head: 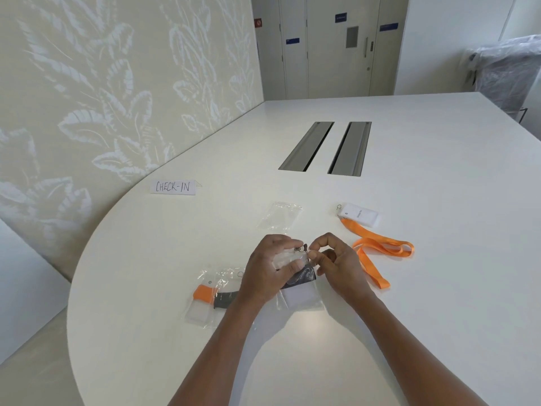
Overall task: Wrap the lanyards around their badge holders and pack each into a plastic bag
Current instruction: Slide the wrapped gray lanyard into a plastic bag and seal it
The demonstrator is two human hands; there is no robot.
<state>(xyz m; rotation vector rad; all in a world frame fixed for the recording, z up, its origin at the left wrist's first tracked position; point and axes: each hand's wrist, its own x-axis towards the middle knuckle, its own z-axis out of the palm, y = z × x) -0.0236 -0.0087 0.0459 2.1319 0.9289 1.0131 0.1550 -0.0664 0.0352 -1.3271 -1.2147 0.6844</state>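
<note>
Grey lanyard wound round white badge holder (301,284), inside clear plastic bag (304,303) at near-centre desk (439,317). Left hand (266,271) grasping bag top; right hand (336,265) pinching bag mouth beside metal clip (301,248). Bagging step apparently closing. Next: unwrapped orange lanyard (377,250) needs winding; empty clear bag (281,215) waiting.

Both bare forearms reach forward and converge above the worktop (409,288). The left hand (268,269) curls its fingers in a grip on a bagged badge holder (301,291); the right hand (341,266) pinches its top with thumb and forefinger.
</note>
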